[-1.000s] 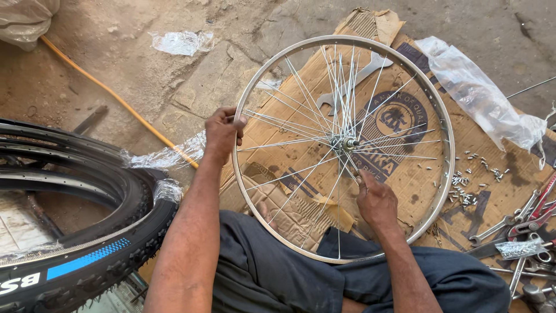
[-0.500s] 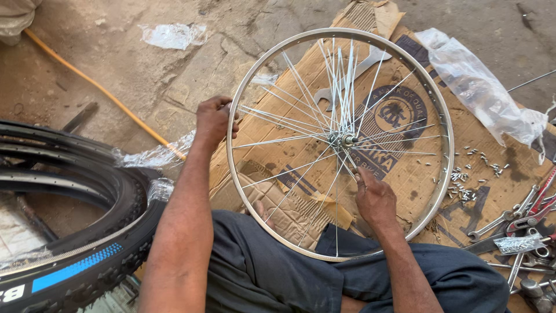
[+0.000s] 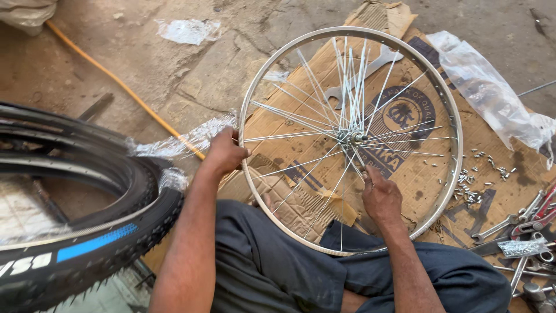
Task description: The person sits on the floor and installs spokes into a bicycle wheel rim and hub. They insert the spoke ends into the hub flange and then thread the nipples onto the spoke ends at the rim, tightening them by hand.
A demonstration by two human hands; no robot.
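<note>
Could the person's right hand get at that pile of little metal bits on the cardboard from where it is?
Probably yes. The right hand sits inside the silver wheel rim, among thin spokes; the small metal nipples lie just outside, uncovered. It would need lifting over the rim first.

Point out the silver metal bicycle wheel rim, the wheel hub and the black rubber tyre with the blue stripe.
silver metal bicycle wheel rim (image 3: 457,124): head view, right edge of the hoop.
wheel hub (image 3: 351,137): head view, centre where spokes meet.
black rubber tyre with the blue stripe (image 3: 119,240): head view, knobbly sidewall.
</note>
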